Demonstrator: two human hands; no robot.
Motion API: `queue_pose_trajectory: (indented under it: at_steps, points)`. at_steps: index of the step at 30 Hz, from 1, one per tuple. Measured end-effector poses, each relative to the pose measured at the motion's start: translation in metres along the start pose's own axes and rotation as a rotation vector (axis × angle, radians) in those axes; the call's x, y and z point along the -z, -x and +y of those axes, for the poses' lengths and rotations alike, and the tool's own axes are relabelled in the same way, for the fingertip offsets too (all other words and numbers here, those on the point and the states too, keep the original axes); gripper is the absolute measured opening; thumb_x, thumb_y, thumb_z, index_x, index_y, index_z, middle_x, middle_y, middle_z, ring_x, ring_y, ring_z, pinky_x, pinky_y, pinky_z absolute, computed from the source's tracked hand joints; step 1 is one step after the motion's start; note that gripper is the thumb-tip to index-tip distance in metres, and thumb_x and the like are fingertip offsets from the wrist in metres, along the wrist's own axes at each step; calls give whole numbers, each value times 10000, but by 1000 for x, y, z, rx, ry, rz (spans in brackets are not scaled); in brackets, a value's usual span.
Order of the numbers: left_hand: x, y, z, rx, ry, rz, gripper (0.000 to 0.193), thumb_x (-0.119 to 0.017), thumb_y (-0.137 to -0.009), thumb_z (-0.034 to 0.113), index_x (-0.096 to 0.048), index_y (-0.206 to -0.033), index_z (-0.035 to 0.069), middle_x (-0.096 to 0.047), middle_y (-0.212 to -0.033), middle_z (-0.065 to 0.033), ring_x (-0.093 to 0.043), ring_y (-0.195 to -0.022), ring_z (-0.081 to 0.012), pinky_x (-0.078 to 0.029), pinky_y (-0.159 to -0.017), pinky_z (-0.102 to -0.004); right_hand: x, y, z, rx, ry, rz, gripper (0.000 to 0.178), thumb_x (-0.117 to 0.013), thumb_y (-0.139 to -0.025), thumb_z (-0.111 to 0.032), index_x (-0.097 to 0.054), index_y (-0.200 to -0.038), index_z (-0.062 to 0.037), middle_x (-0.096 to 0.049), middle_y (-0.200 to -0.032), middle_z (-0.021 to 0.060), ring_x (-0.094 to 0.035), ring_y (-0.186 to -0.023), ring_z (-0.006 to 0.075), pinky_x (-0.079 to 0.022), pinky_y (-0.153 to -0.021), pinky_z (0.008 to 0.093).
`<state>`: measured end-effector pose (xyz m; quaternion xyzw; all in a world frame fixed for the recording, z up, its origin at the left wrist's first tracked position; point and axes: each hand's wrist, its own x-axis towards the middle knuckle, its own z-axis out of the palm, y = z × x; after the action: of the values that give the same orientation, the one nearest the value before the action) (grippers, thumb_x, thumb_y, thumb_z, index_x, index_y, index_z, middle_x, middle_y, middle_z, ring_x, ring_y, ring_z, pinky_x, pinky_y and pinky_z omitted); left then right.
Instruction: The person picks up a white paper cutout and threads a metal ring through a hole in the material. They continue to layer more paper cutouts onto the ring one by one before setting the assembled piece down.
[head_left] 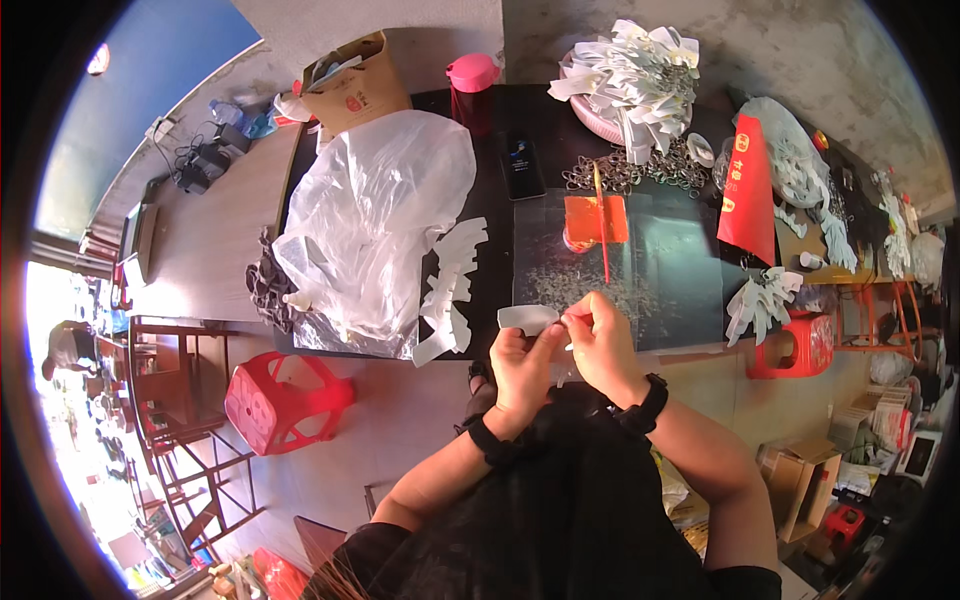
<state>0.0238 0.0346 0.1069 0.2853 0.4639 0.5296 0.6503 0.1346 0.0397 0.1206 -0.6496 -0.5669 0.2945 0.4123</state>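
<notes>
Over the table's front edge, my left hand (pixel 522 372) pinches a flat white tag-like piece (pixel 527 319) between thumb and fingers. My right hand (pixel 602 347) meets it at the piece's right end, fingertips pressed together; whatever they grip is too small to make out. Beyond the hands lies a clear mat (pixel 680 290) strewn with small bits. On it sits an orange square (pixel 598 219) with a thin red and yellow stick (pixel 603 225) across it. Metal rings (pixel 610 173) are heaped behind. To the left lies a row of joined white pieces (pixel 452 290).
A large clear plastic bag (pixel 375 220) covers the table's left part. At the back stand a paper bag (pixel 358 88), a pink-lidded container (pixel 472 80), a phone (pixel 521 166) and a basket (pixel 600 120) heaped with white pieces. A red packet (pixel 748 190) lies right; a red stool (pixel 285 402) stands left.
</notes>
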Motion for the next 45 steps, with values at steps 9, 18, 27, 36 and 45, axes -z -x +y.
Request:
queue_pose_trajectory:
  at_steps: [9, 18, 27, 36, 45]
  points:
    - [13, 2, 4, -27, -75, -11, 154, -640, -831, 33, -586, -971, -1, -650, -899, -72, -627, -774, -117, -513, -669, -243, 4, -8, -16, -244, -225, -149, 55, -593, -840, -39, -562, -850, 5, -606, -720, 61, -582, -671, 111, -462, -592, 258]
    - [14, 1, 15, 125, 44, -80, 129, -634, -830, 35, -600, -952, 10, -654, -856, -67, -621, -736, -117, -494, -609, -233, 24, -16, -10, -146, -376, -282, 84, -574, -880, -55, -588, -945, -3, -607, -800, 24, -564, -748, 82, -463, -684, 232]
    - [15, 4, 7, 122, 73, -143, 195, -622, -830, 27, -572, -1017, 8, -646, -891, -83, -625, -772, -143, -520, -612, -261, 29, -8, -15, -183, -337, -326, 182, -607, -822, -4, -578, -1002, 1, -642, -841, 85, -607, -738, 123, -490, -667, 262]
    - [29, -20, 68, 241, -189, -485, 212, -560, -872, 61, -550, -1073, -5, -601, -964, -65, -578, -888, -121, -470, -796, -259, 46, -6, -29, 76, -77, -447, 249, -632, -757, 11, -529, -983, -9, -630, -766, 138, -639, -715, 276, -485, -641, 331]
    - [18, -7, 73, -4, -538, -395, 124, -624, -819, 20, -604, -938, -3, -618, -816, -19, -562, -752, -63, -472, -698, -222, 50, -2, -41, 145, -169, -457, 366, -593, -753, 54, -478, -1093, -18, -617, -763, 136, -623, -717, 287, -471, -647, 337]
